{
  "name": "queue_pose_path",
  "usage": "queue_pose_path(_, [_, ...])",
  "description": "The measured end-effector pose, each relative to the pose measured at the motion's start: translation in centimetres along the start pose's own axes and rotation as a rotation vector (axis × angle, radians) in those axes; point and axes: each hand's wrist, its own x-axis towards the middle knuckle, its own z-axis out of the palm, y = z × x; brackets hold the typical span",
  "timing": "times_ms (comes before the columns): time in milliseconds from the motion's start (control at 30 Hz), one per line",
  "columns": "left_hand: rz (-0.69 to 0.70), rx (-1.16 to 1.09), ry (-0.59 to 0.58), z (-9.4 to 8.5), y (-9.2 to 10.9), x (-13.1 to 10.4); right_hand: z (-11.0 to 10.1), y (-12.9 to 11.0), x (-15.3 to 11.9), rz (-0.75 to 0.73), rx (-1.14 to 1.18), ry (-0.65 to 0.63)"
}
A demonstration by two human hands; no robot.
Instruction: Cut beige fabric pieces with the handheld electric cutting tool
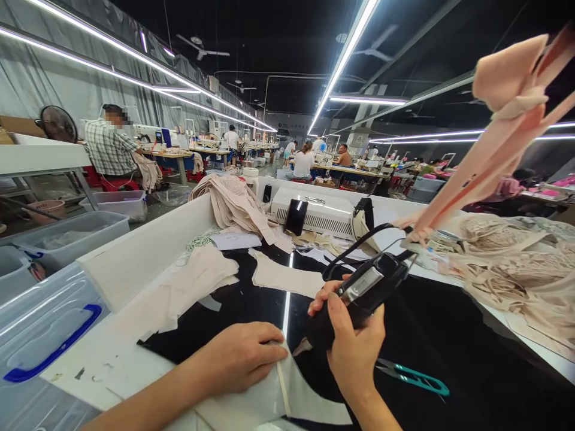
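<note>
My left hand [245, 356] rests at the near side of the work surface, its fingers closed at the edge of a pale fabric piece [309, 398]. A narrow cream strip [283, 386] runs down from its fingertips. My right hand [357, 353] is wrapped round a black corded hand tool [372, 287] with a shiny metal plate, held tilted above the black surface [431, 323]. The tool's working face is hidden. Just right of my right wrist lie teal thread snips [415, 378]. Beyond my hands is another cream cut piece [283, 274].
A peach fabric band [489, 143] hangs at the tool's far end. Stacked cream pieces [197, 278] lie left, beige lace garments [516, 257] right. A phone [296, 216] leans against a white vented machine [326, 212]. Clear bins [40, 341] stand left; a person [110, 143] sits beyond.
</note>
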Motion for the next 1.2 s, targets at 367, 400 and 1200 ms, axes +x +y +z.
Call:
queue_pose_path(367, [-0.029, -0.052, -0.027, -0.7, 1.8, 1.5, -1.2, -0.9, -0.2, -0.004, 0.016, 0.038])
queue_pose_path(400, [-0.031, -0.059, -0.038, -0.6, 1.9, 1.4, -1.2, -0.9, -0.3, -0.007, 0.015, 0.038])
queue_pose_path(1200, [-0.028, -0.081, -0.051, -0.8, 2.5, 0.2, -0.2, -0.5, -1.1, -0.025, -0.011, -0.019])
